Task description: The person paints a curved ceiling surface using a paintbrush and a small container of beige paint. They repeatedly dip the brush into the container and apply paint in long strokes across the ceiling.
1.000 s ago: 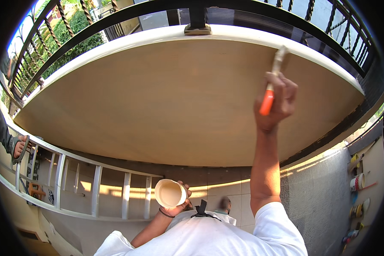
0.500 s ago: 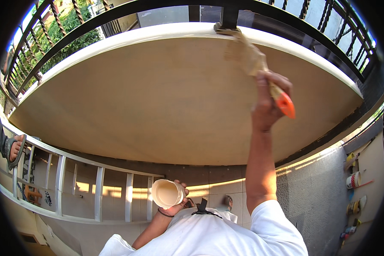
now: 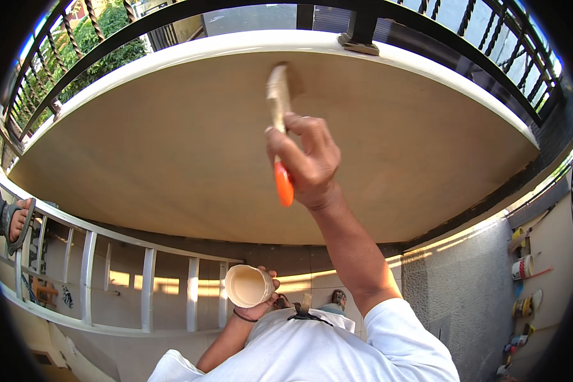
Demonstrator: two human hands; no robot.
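Note:
My right hand (image 3: 309, 156) is closed round a paintbrush (image 3: 279, 108) with an orange handle end. The brush points away from me, and its bristle end meets the beige wall (image 3: 172, 146) just below the white top ledge (image 3: 235, 44). A darker patch shows beside the bristles, which are slightly smeared by motion. Low and near my body, my left hand (image 3: 261, 309) grips a white plastic tub (image 3: 248, 286) with cream-coloured paint inside. Its fingers wrap round the tub's right side and underside.
An aluminium ladder (image 3: 149, 290) lies across the lower left; another person's sandalled foot (image 3: 18, 224) rests on its far end. Dark metal railing (image 3: 363, 32) stands above the ledge. Several paint pots, one a white-and-red pot (image 3: 523, 267), line the far right side.
My right hand has swept the brush leftward along the upper wall, away from the railing post's base. The left hand with the tub stays in nearly the same place.

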